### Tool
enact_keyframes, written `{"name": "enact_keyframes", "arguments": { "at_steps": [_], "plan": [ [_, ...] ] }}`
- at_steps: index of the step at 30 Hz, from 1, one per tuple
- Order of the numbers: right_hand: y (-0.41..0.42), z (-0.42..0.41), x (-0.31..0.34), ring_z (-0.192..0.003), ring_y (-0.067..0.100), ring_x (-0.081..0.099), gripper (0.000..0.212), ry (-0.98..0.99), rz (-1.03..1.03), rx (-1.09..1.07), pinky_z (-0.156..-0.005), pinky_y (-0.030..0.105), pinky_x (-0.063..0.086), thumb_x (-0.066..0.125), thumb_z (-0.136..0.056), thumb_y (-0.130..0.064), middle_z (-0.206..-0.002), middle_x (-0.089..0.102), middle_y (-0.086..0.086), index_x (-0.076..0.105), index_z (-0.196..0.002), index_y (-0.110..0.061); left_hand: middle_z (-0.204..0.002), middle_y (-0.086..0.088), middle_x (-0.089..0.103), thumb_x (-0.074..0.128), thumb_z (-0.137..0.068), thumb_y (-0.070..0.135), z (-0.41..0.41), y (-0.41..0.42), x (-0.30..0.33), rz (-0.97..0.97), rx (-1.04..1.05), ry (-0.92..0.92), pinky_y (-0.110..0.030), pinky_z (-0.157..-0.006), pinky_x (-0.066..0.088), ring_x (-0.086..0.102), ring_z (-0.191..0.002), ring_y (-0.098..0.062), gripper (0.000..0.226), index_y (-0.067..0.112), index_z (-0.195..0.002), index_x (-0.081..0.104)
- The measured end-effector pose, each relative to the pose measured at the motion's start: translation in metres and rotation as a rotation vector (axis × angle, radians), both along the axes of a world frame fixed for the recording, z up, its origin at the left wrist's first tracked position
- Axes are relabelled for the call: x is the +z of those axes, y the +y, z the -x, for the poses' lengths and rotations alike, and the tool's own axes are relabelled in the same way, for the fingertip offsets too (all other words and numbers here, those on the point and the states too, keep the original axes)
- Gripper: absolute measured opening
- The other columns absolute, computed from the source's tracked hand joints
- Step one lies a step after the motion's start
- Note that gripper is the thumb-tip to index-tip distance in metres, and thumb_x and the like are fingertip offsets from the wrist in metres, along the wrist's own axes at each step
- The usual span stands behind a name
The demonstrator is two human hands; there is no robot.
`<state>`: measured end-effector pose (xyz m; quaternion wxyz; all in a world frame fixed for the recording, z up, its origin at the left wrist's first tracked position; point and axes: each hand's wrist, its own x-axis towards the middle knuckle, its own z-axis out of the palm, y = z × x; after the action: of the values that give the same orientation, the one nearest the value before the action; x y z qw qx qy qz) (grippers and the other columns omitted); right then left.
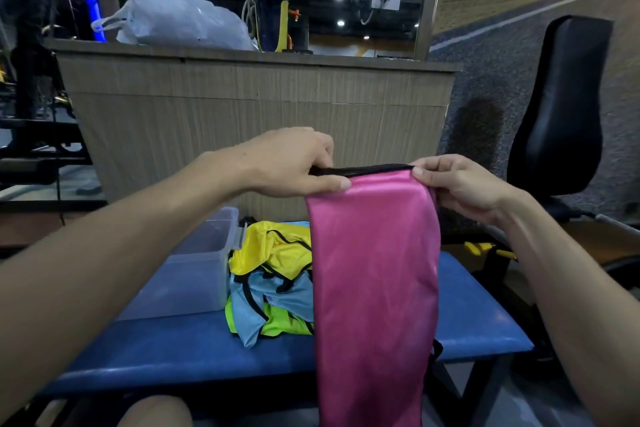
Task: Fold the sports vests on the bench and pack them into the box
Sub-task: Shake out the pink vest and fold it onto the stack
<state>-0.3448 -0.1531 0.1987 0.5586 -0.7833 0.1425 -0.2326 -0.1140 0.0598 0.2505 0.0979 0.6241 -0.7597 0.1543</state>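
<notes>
A pink vest [375, 270] with black trim hangs lengthwise in front of me, above the blue bench [194, 347]. My left hand [291, 163] pinches its top edge at the left corner. My right hand [453, 184] pinches the top edge at the right corner. Behind the pink vest a loose pile lies on the bench: a yellow vest [277, 246], a light blue vest [270, 302] and a neon green vest [280, 322]. A clear plastic box [194, 270] stands open on the bench to the left of the pile.
A wooden counter [256, 104] rises behind the bench, with a white plastic bag [176, 17] and a dark bottle [272, 14] on top. A black padded seat [561, 107] stands at the right. My knee [156, 412] shows at the bottom edge.
</notes>
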Motion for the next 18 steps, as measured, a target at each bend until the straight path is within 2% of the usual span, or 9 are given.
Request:
{"name": "enact_keyframes", "arguments": {
  "at_steps": [2, 5, 8, 11, 12, 14, 16, 17, 18],
  "plan": [
    [-0.002, -0.001, 0.000, -0.077, 0.015, 0.051, 0.045, -0.024, -0.046, 0.005, -0.074, 0.029, 0.041, 0.090, -0.066, -0.051, -0.083, 0.058, 0.006, 0.070, -0.085, -0.015, -0.072, 0.005, 0.060, 0.050, -0.100, 0.056, 0.001, -0.003, -0.002, 0.051, -0.077, 0.132, -0.032, -0.061, 0.047, 0.059, -0.064, -0.011, 0.054, 0.016, -0.067, 0.061],
    [-0.002, 0.001, 0.000, -0.080, 0.021, 0.047, 0.037, -0.009, -0.065, -0.029, -0.077, 0.033, 0.039, 0.081, -0.080, -0.038, -0.088, 0.052, 0.012, 0.067, -0.094, -0.006, -0.065, -0.001, 0.068, 0.052, -0.104, 0.040, 0.001, -0.002, -0.001, 0.015, -0.133, 0.423, -0.023, -0.062, 0.051, 0.069, -0.060, -0.015, 0.046, 0.013, -0.070, 0.065],
    [-0.002, 0.004, 0.004, -0.090, 0.027, 0.051, 0.027, 0.034, -0.003, -0.129, -0.085, 0.037, 0.041, 0.064, -0.097, -0.019, -0.097, 0.058, 0.016, 0.069, -0.105, 0.007, -0.070, -0.004, 0.069, 0.051, -0.106, 0.036, -0.001, -0.004, 0.000, 0.005, -0.172, 0.468, -0.026, -0.065, 0.055, 0.070, -0.064, -0.021, 0.041, 0.010, -0.078, 0.067],
    [0.005, 0.006, 0.010, -0.077, 0.015, 0.062, 0.020, 0.115, 0.127, -0.159, -0.074, 0.029, 0.049, 0.061, -0.099, -0.014, -0.085, 0.070, 0.007, 0.078, -0.090, -0.007, -0.066, -0.004, 0.065, 0.052, -0.106, 0.032, 0.001, -0.009, 0.005, 0.030, -0.210, 0.547, -0.028, -0.063, 0.053, 0.065, -0.059, -0.022, 0.043, 0.003, -0.077, 0.065],
    [0.006, 0.007, 0.012, -0.075, 0.012, 0.062, 0.021, 0.147, 0.172, -0.164, -0.072, 0.028, 0.049, 0.062, -0.099, -0.014, -0.083, 0.071, 0.004, 0.078, -0.086, -0.011, -0.064, -0.002, 0.063, 0.052, -0.105, 0.032, 0.002, -0.010, 0.006, 0.046, -0.208, 0.554, -0.028, -0.062, 0.052, 0.063, -0.057, -0.019, 0.042, 0.003, -0.077, 0.064],
    [0.004, 0.009, 0.012, -0.082, 0.013, 0.065, 0.018, 0.216, 0.266, -0.200, -0.082, 0.032, 0.050, 0.066, -0.097, -0.018, -0.086, 0.075, 0.002, 0.080, -0.087, -0.012, -0.061, 0.002, 0.063, 0.055, -0.105, 0.031, 0.008, -0.013, 0.009, 0.082, -0.190, 0.527, -0.025, -0.060, 0.050, 0.060, -0.052, -0.013, 0.035, 0.008, -0.083, 0.070],
    [0.000, 0.009, 0.010, -0.093, 0.012, 0.068, 0.014, 0.285, 0.347, -0.248, -0.095, 0.032, 0.051, 0.071, -0.095, -0.020, -0.092, 0.078, -0.002, 0.080, -0.089, -0.012, -0.064, 0.011, 0.068, 0.057, -0.104, 0.030, 0.016, -0.015, 0.010, 0.122, -0.146, 0.459, -0.024, -0.058, 0.052, 0.060, -0.049, -0.008, 0.025, 0.014, -0.104, 0.076],
    [0.000, 0.010, 0.009, -0.090, 0.007, 0.069, 0.015, 0.314, 0.365, -0.265, -0.092, 0.028, 0.053, 0.072, -0.094, -0.021, -0.086, 0.078, -0.005, 0.080, -0.086, -0.012, -0.068, 0.017, 0.070, 0.057, -0.104, 0.029, 0.020, -0.016, 0.011, 0.129, -0.104, 0.409, -0.024, -0.059, 0.054, 0.061, -0.048, -0.007, 0.025, 0.015, -0.113, 0.075],
    [0.000, 0.012, 0.007, -0.076, 0.001, 0.067, 0.017, 0.346, 0.363, -0.284, -0.078, 0.021, 0.054, 0.073, -0.094, -0.023, -0.074, 0.074, -0.010, 0.079, -0.083, -0.012, -0.070, 0.016, 0.070, 0.056, -0.104, 0.029, 0.024, -0.017, 0.012, 0.113, -0.059, 0.348, -0.026, -0.061, 0.057, 0.062, -0.049, -0.006, 0.026, 0.014, -0.115, 0.074]
  ]
}}
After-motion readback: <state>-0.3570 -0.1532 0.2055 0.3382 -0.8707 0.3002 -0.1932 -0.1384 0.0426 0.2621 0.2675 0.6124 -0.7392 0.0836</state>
